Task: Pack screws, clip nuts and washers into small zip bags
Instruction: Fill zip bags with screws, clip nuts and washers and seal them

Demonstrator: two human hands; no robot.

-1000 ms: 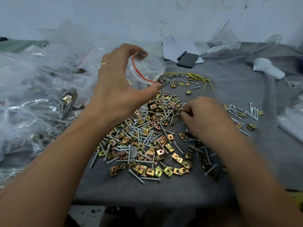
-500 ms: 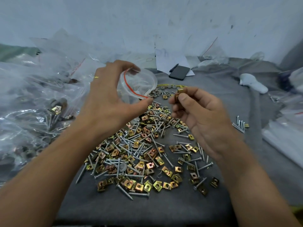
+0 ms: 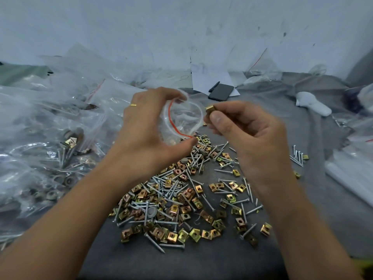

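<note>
A scuffed pale wall backs a work surface covered in grey cloth (image 3: 201, 261). Along the left side lies a heap of filled bags (image 3: 46, 138), clear plastic with red zip strips, through which screws, washers and a clip nut show.

Just right of that heap, the left hand (image 3: 149, 134), with a gold ring (image 3: 133, 105) on one finger, holds a small zip bag (image 3: 182, 120) above the table. Forefinger and thumb are curled round the bag's mouth and stretch it into a wide ring, the red zip line running along the near edge. A few pale pieces seem to lie inside the bag, though blur makes them hard to name.

Below and between the two forearms spreads the loose pile of clip nuts and screws (image 3: 181, 199), brass-coloured squares mixed with silver shafts, and a grey washer (image 3: 152, 211) among them.

The right hand (image 3: 248, 134) is raised just beside the bag's open rim. Its thumb and forefinger pinch a clip nut (image 3: 210, 108) at the very edge of the opening; the other fingers are curled loosely behind.

Further back lie a dark phone (image 3: 221, 91) on white paper (image 3: 210, 77), and to the far right a white object (image 3: 313, 104) and a small cluster of screws (image 3: 297, 157).
</note>
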